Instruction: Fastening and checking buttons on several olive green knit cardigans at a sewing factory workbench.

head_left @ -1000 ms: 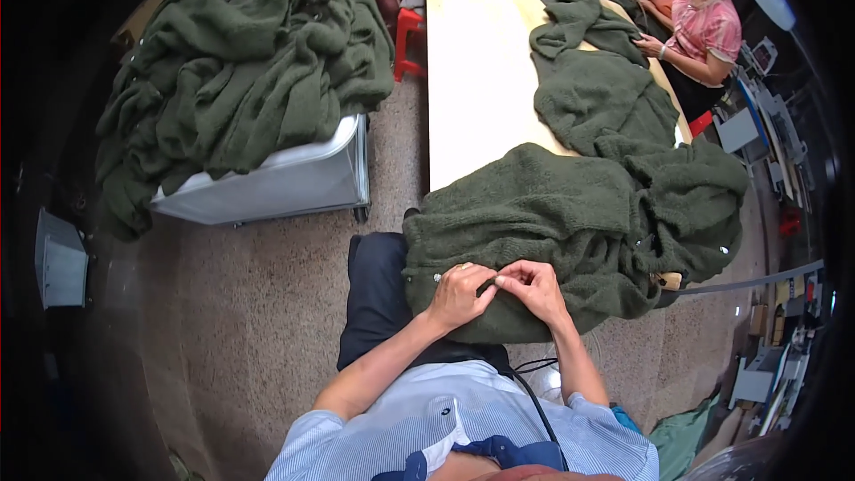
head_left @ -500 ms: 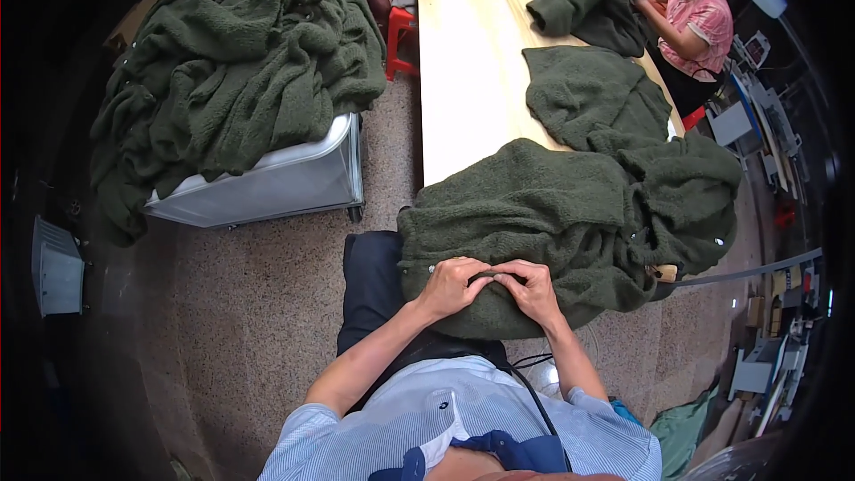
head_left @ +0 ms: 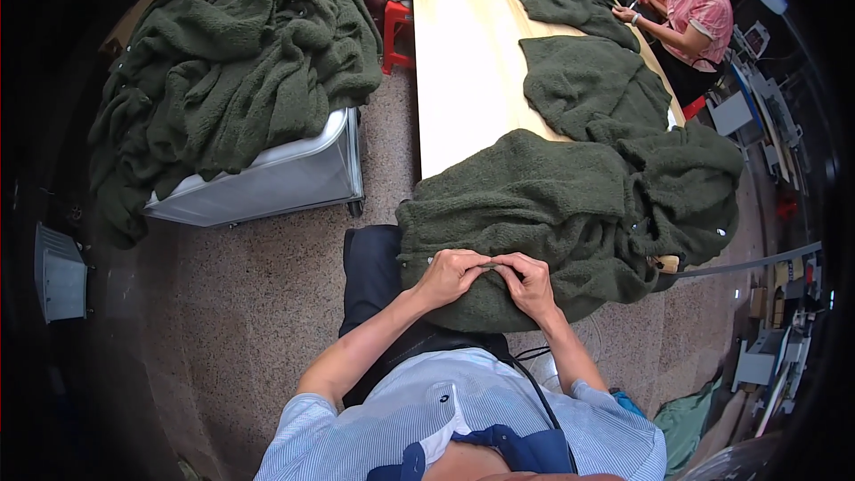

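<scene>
A dark green fleecy garment (head_left: pixel 525 187) lies bunched over the near end of the table and hangs down in front of my lap. My left hand (head_left: pixel 450 276) pinches a fold of its near edge between thumb and fingers. Close beside it, my right hand (head_left: pixel 527 283) pinches the same fold, with the fingertips of both hands almost touching. Small shiny studs show along the cloth at the left edge and on the right side. Whatever lies inside the pinched fold is hidden.
More green cloth pieces (head_left: pixel 588 85) lie farther up the pale wooden table (head_left: pixel 459 62). At the left, a white wheeled bin (head_left: pixel 267 174) is heaped with green garments (head_left: pixel 240 62). A red stool (head_left: pixel 398 36) stands between. A co-worker in pink (head_left: pixel 695 13) handles cloth at the far right.
My hands stay at the fold, with only a slight shift in the fingers. The co-worker's held cloth has been lowered to the table. The whole view has shifted slightly.
</scene>
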{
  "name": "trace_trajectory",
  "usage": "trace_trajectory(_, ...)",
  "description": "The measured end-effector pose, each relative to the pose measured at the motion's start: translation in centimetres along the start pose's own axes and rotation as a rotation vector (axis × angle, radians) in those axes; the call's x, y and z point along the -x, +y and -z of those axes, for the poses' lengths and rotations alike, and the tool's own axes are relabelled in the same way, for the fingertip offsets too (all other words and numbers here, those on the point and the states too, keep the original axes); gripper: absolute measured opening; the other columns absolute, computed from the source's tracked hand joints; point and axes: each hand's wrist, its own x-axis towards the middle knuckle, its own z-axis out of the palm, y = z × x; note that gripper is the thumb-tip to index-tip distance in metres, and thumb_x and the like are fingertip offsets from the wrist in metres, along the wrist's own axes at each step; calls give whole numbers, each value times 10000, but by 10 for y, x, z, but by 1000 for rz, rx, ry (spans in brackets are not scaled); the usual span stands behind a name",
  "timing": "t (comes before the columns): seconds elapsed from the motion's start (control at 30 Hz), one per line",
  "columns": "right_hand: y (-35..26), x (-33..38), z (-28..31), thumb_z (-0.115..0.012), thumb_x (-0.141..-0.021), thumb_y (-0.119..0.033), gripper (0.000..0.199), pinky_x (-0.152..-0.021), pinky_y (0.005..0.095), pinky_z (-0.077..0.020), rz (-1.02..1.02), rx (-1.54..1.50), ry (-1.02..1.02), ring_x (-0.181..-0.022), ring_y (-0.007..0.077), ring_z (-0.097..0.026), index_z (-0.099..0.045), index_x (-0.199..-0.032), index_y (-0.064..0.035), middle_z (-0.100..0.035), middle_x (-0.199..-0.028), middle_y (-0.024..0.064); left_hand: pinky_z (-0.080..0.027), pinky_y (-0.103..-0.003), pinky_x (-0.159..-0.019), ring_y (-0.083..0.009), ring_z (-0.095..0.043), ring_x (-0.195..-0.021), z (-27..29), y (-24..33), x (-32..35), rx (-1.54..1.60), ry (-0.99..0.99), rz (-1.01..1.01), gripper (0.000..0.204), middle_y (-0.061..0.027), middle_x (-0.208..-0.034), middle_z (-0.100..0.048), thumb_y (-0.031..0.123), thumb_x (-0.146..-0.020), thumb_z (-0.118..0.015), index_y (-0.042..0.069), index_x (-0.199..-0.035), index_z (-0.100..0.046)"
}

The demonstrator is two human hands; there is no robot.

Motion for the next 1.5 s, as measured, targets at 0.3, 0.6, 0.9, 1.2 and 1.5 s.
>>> trace_trajectory(0.3,2,5,2,-776,-1007,9,154,-825,373,-631,-52,-42,-28,-927,296,-830,-816,-1153,35,-846,-1057,197,-636,-475,-892,-414,-804,-1013,-3,-4,6,-32,-52,-62,202,-221,-1076,-823,-14,-944,-772,-23,-1140,-818)
trace_trajectory(0.6,33,-14,9,-750,-1088,-54,148,-861,236,-533,-373,-350,-248,-960,47,-666,-757,-1228,-8,-762,-1064,-19,-629,-380,-816,-308,-832,-941,9,-24,-9,115,-138,41,201,-193,-1052,-841,-38,-967,-780,-41,-1163,-823)
trace_trajectory(0.9,41,-6,10,-756,-1093,-55,132,-875,220,-502,-332,-441,-291,-995,22,-632,-691,-1208,-47,-698,-1086,-45,-621,-336,-832,-230,-825,-947,8,-24,-8,227,-200,138,220,-159,-1054,-852,-54,-972,-769,-33,-1180,-836)
trace_trajectory(1.2,42,-5,7,-757,-1084,-25,154,-857,213,-479,-331,-503,-223,-972,15,-575,-640,-1173,-69,-620,-1069,-61,-575,-327,-797,-165,-739,-882,12,-28,-23,285,-363,85,193,-115,-998,-805,-5,-995,-792,-52,-1179,-825)
trace_trajectory(1.5,47,2,-7,-750,-1075,7,252,-860,198,-459,-309,-576,-98,-956,8,-543,-591,-1253,-71,-571,-1028,-62,-539,-291,-738,-62,-672,-843,-1,-12,-12,218,-208,262,214,-63,-903,-795,133,-997,-875,-34,-1118,-820)
